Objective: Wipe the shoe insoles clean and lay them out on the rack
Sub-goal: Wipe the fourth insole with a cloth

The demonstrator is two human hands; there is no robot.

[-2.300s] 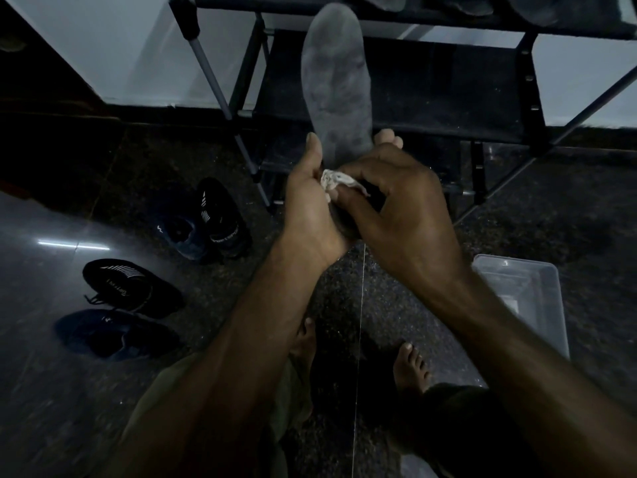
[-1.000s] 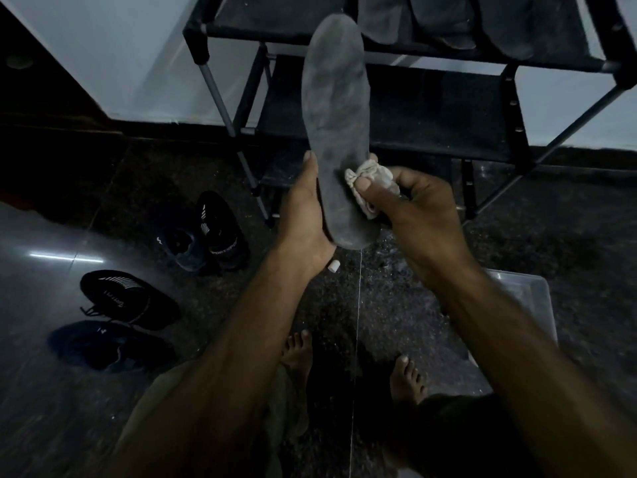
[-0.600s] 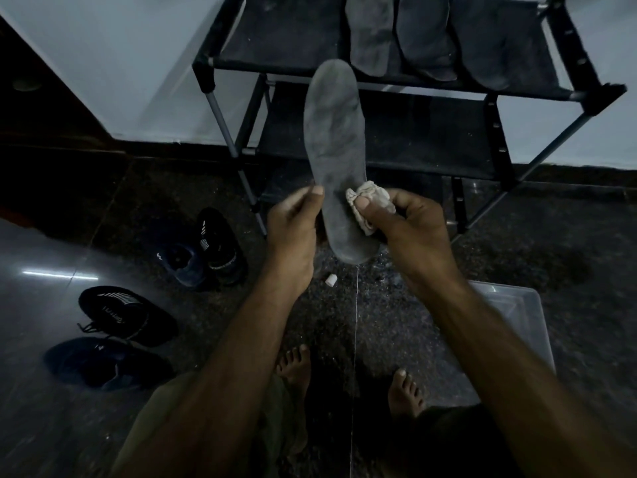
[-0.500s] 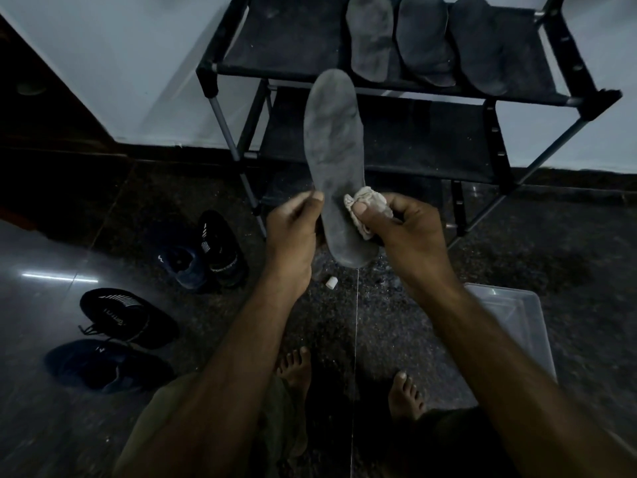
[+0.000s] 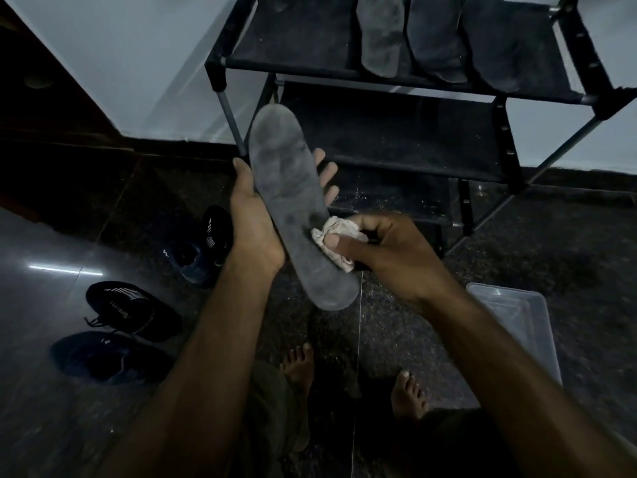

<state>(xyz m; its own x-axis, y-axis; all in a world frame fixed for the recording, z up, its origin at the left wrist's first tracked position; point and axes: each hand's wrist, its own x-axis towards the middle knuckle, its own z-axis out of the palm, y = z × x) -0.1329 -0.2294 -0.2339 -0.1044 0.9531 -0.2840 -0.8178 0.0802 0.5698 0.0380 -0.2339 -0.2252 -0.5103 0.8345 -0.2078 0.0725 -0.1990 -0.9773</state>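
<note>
A long grey insole [image 5: 289,188] is held in front of me, tilted with its toe end up and to the left. My left hand [image 5: 253,219] cradles it from behind, thumb on its left edge and fingertips showing past its right edge. My right hand [image 5: 386,253] pinches a crumpled pale cloth [image 5: 332,239] against the insole's lower right side. Three dark insoles [image 5: 434,39] lie side by side on the top shelf of the black shoe rack [image 5: 296,63].
Several dark sneakers [image 5: 131,312] sit on the glossy dark floor at the left. A clear plastic tub [image 5: 517,326] stands on the floor at the right. My bare feet [image 5: 300,367] are below. The rack's lower shelves [image 5: 396,132] stand behind the insole, against a white wall.
My left hand has shifted from pinching the insole's edge to cradling it from behind, and the insole has tilted left. My right hand with the cloth has slid lower down it.
</note>
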